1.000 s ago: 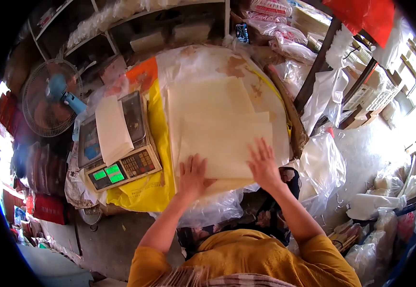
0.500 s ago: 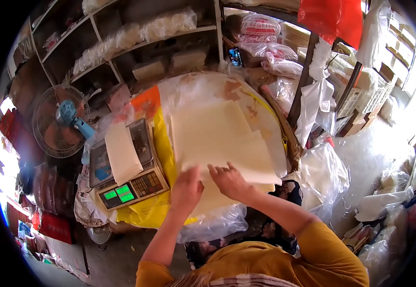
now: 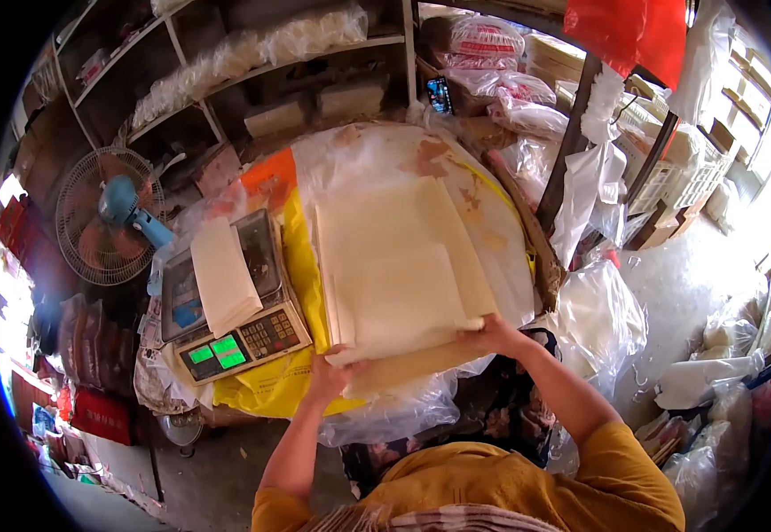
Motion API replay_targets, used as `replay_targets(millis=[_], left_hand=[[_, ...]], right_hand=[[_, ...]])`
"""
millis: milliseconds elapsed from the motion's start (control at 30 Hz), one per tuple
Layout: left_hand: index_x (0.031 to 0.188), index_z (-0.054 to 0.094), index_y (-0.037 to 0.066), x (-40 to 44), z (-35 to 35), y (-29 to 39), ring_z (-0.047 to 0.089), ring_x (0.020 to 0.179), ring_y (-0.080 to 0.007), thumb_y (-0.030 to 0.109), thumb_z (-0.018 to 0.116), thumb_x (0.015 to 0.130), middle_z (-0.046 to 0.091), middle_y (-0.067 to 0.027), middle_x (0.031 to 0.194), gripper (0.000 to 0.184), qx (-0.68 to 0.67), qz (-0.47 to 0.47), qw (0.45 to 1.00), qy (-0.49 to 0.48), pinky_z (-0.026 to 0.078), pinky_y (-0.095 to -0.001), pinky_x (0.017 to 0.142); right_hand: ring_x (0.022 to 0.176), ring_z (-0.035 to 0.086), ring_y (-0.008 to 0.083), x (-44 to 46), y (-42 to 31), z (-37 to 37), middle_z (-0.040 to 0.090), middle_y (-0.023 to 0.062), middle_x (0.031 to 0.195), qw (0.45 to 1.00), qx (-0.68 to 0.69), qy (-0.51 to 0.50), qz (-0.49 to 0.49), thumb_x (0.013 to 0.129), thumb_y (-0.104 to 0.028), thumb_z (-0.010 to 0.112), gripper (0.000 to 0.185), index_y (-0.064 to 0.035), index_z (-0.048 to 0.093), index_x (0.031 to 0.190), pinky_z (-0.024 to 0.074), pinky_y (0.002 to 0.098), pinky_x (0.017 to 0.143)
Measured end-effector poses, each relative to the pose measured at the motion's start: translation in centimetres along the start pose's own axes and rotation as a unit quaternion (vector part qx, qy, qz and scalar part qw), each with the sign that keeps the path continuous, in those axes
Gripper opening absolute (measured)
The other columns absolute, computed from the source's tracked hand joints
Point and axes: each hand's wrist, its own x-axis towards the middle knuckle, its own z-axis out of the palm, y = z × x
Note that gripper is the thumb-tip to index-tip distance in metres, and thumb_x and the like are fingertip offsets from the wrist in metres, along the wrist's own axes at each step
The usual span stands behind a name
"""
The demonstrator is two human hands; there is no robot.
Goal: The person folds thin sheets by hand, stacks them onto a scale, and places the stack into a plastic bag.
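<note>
A stack of thin, cream-coloured sheets point(image 3: 377, 222) lies on the covered table in front of me. Its upper layer is folded over, with a curled edge along the near side. My left hand point(image 3: 330, 376) grips the near left corner of that folded cream sheet point(image 3: 394, 297), fingers closed and partly under the edge. At the near right corner, my right hand point(image 3: 494, 334) pinches the same rolled edge. Left of the stack stands a digital scale point(image 3: 270, 332) with lit green displays, carrying a folded cream bundle point(image 3: 224, 275).
Yellow plastic point(image 3: 266, 386) lies under the scale and beside the sheets. A blue fan point(image 3: 119, 204) stands to the left, shelves point(image 3: 301, 51) with bagged goods behind. A post point(image 3: 572, 146) and a clear plastic bag point(image 3: 598, 319) are on the right.
My hands have moved apart from the middle of the near edge to its two corners. The top sheet now lies folded into a neater, narrower rectangle.
</note>
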Motion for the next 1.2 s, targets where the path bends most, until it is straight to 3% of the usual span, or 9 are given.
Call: replay_targets(millis=[133,233,400,600,800,867,967,1133,1200], left_hand=[[0.124,0.052,0.009,1.9,1.2,4.5,0.054,0.113,-0.0305,0.015,0.076,0.068,0.056,-0.0168,0.121,0.061,-0.101,-0.083,0.982,0.137,0.041,-0.0435,0.095],[0.138,0.038,0.012,3.1,2.8,4.0,0.035,0.129,-0.0372,0.031,0.073,0.074,0.036,-0.0208,0.141,0.075,0.282,0.138,0.924,0.218,0.028,-0.0500,0.105],[0.138,0.040,0.012,3.1,4.4,4.5,0.019,0.136,-0.0418,0.056,0.060,0.079,0.022,-0.0209,0.148,0.076,0.396,0.078,0.915,0.003,0.013,-0.0550,0.110],[0.133,0.047,0.011,4.0,2.6,2.5,0.036,0.128,-0.0373,0.046,0.067,0.075,0.041,-0.0190,0.137,0.070,0.414,0.171,0.894,-0.004,0.023,-0.0492,0.108],[0.122,0.054,0.006,4.1,-1.7,1.2,0.061,0.100,-0.0282,0.022,0.076,0.068,0.067,-0.0116,0.100,0.060,0.259,0.090,0.959,-0.072,0.041,-0.0401,0.096],[0.121,0.055,0.004,3.4,-2.4,5.6,0.064,0.094,-0.0282,0.016,0.075,0.069,0.069,-0.0114,0.092,0.058,0.103,-0.097,0.987,-0.070,0.046,-0.0394,0.091],[0.125,0.051,0.003,5.2,-1.6,5.6,0.062,0.099,-0.0287,0.009,0.072,0.069,0.066,-0.0162,0.101,0.060,-0.152,-0.063,0.983,0.078,0.048,-0.0375,0.087],[0.135,0.042,0.008,9.9,2.3,3.1,0.039,0.127,-0.0338,0.026,0.069,0.078,0.041,-0.0203,0.136,0.066,0.234,0.033,0.952,0.195,0.033,-0.0459,0.103],[0.136,0.041,0.009,10.9,3.6,2.4,0.033,0.131,-0.0346,0.035,0.064,0.083,0.036,-0.0183,0.141,0.063,0.294,0.056,0.948,0.104,0.026,-0.0487,0.107]], right_hand=[[0.091,0.063,0.0217,2.7,0.6,1.0,0.068,0.0091,0.100,0.986,-0.082,0.112,0.095,0.084,-0.022,0.066,0.035,-0.0009,0.060,0.112,0.0483,0.0346,0.079],[0.098,0.061,0.0309,2.9,-5.4,1.6,0.064,0.0161,0.105,0.956,-0.205,0.146,0.152,0.078,-0.029,0.070,0.049,-0.0022,0.056,0.117,0.0469,0.0381,0.084],[0.132,0.032,0.0366,4.4,-6.2,2.4,0.038,0.0159,0.142,0.875,-0.450,0.149,-0.098,0.070,-0.045,0.074,0.082,-0.0131,0.040,0.137,0.0303,0.0461,0.106],[0.140,0.014,0.0348,2.8,-8.8,0.8,0.027,0.0109,0.148,0.862,-0.503,-0.060,-0.018,0.070,-0.047,0.073,0.085,-0.0143,0.037,0.140,0.0126,0.0558,0.112],[0.130,0.038,0.0293,1.2,-3.8,-2.2,0.048,0.0122,0.134,0.891,-0.416,-0.065,-0.168,0.074,-0.036,0.071,0.064,-0.0098,0.049,0.128,0.0305,0.0435,0.108],[0.111,0.053,0.0302,1.0,-3.3,-1.8,0.059,0.0126,0.116,0.949,-0.308,0.016,-0.062,0.077,-0.033,0.069,0.053,-0.0063,0.054,0.120,0.0410,0.0391,0.094],[0.085,0.061,0.0306,2.5,-4.4,-1.0,0.064,0.0125,0.090,0.975,-0.152,0.137,0.080,0.081,-0.034,0.066,0.041,-0.0023,0.059,0.105,0.0465,0.0375,0.074],[0.073,0.060,0.0312,6.5,-3.5,-0.1,0.059,0.0140,0.072,0.929,-0.260,0.238,0.115,0.082,-0.043,0.065,0.043,-0.0015,0.052,0.083,0.0447,0.0403,0.065],[0.085,0.059,0.0348,7.2,-3.1,-0.6,0.061,0.0157,0.093,0.923,-0.290,0.209,0.142,0.081,-0.043,0.065,0.051,-0.0035,0.052,0.111,0.0460,0.0420,0.073]])
